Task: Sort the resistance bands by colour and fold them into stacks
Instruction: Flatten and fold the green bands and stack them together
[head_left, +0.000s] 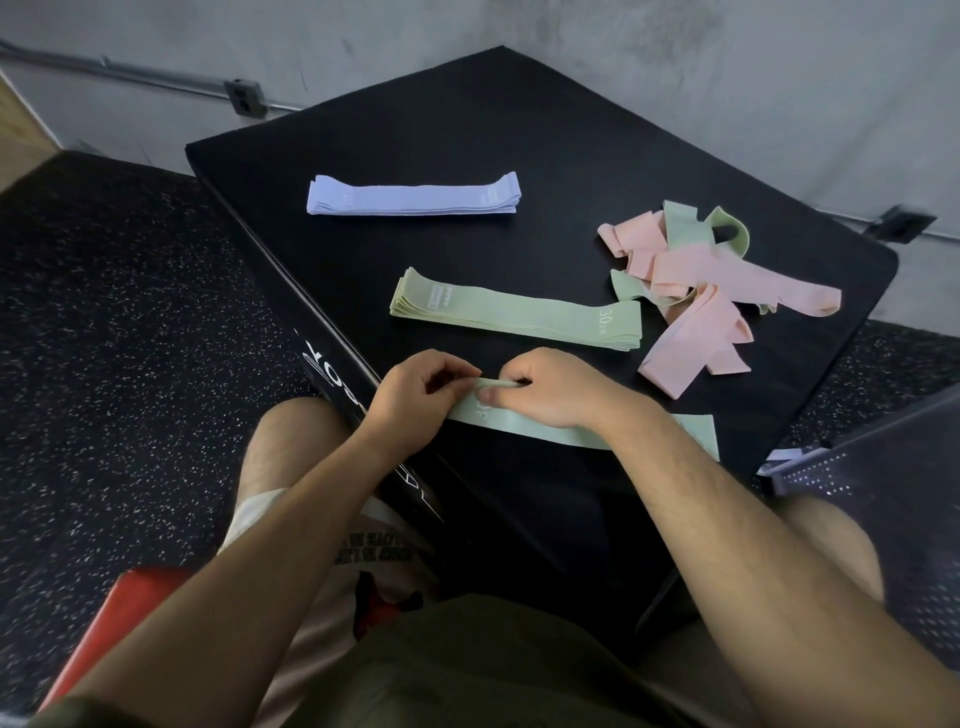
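Note:
On the black padded box (467, 130) lie a flat stack of lavender bands (415, 196) at the back and a flat stack of green bands (514, 314) in the middle. A loose tangle of pink and green bands (696, 280) sits at the right. Near the front edge, one green band (545, 428) lies flat under my right forearm. My left hand (415, 400) and my right hand (550, 389) meet at its left end, and both pinch that end between thumb and fingers.
Speckled black rubber floor (130, 312) surrounds the box. A dark perforated bin (883, 493) stands at the right, a red object (130, 613) at the lower left. A grey wall with outlets (244, 96) rises behind. My bare knees flank the box's near corner.

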